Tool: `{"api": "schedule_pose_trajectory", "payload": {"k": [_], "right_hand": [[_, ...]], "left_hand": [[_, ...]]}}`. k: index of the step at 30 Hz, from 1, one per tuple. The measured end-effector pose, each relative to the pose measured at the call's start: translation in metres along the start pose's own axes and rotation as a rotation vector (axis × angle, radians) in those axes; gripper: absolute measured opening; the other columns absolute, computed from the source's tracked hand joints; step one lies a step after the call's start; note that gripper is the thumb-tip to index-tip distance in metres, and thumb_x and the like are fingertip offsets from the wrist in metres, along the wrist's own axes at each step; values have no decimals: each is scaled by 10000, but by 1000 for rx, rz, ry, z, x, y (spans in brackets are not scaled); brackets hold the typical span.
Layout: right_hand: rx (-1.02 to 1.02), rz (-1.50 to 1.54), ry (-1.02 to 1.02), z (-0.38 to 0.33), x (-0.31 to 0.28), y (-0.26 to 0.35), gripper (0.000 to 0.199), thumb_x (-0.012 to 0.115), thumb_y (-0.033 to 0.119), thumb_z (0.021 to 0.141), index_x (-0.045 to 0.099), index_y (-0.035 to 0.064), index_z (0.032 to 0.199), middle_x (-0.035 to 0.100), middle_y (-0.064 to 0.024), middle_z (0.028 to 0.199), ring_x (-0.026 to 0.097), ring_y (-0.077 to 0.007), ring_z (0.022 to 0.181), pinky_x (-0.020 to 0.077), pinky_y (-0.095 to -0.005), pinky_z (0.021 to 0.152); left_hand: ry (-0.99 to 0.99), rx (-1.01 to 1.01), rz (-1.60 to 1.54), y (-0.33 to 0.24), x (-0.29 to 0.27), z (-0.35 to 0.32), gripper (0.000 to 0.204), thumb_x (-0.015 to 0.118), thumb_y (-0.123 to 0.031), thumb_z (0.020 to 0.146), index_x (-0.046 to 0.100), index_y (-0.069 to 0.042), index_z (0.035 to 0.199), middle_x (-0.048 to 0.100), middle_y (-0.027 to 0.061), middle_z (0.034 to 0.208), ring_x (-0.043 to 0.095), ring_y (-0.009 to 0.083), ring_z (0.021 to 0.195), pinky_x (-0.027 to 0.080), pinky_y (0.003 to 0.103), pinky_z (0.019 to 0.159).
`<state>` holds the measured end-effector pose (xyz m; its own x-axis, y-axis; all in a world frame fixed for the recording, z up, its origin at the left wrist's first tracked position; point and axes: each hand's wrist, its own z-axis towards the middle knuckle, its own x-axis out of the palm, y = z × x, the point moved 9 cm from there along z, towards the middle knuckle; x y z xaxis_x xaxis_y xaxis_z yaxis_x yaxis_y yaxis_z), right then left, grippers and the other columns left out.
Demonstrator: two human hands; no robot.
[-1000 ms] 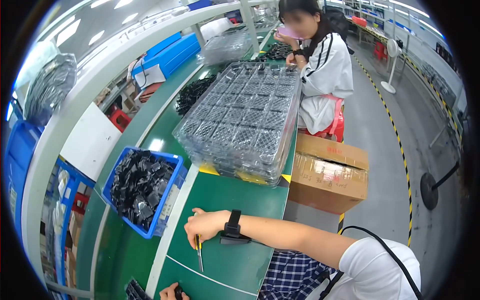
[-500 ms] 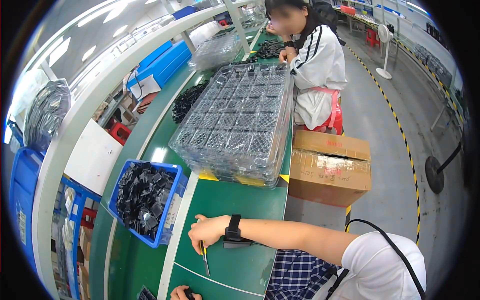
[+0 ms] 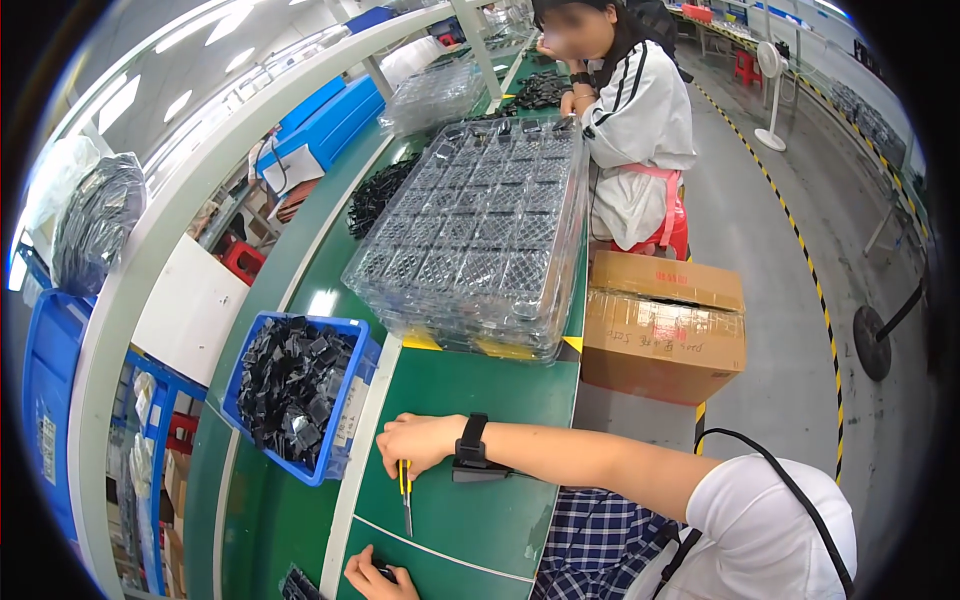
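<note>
Gripping yellow knife over green table, my right hand closed round its handle. Blade points toward my left hand, pinching small black part. Slip or hasty pull could cut left hand.

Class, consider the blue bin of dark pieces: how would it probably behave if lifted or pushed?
The blue bin would probably stay fairly stiff, since its walls show no obvious sagging. It may feel heavy for its size, being heaped with dark pieces. Those pieces look loose and uncovered, so some might slide out if it tilts.
</note>
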<state>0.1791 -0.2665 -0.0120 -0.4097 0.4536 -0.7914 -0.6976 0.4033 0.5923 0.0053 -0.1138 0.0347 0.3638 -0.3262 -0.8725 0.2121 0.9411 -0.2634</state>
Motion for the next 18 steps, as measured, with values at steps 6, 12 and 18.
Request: {"api": "schedule_pose_trajectory", "payload": {"k": [6, 12, 18], "right_hand": [[81, -90, -72, 0, -13, -10, 155, 810, 215, 802, 718, 208, 926, 642, 17, 995, 575, -212, 1088, 378, -394, 889], [52, 38, -172, 1, -22, -13, 261, 774, 217, 845, 637, 176, 1063, 635, -42, 1024, 656, -300, 980, 492, -453, 788], [1, 65, -234, 1, -24, -5, 284, 711, 249, 919, 644, 161, 1181, 603, -70, 1101, 666, -314, 954, 532, -447, 797]], "left_hand": [[49, -15, -158, -5, 11, 1, 335, 626, 23, 789, 597, 2, 1122, 537, 242, 1162, 548, 436, 1056, 459, 494, 948], [56, 55, -162, -9, 11, -1, 345, 650, -2, 786, 612, -18, 1128, 594, 203, 1119, 552, 419, 1059, 444, 495, 957], [8, 18, -117, 8, 28, -4, 291, 621, 49, 753, 604, -36, 1031, 601, 147, 1116, 538, 354, 1062, 447, 453, 936]]}}
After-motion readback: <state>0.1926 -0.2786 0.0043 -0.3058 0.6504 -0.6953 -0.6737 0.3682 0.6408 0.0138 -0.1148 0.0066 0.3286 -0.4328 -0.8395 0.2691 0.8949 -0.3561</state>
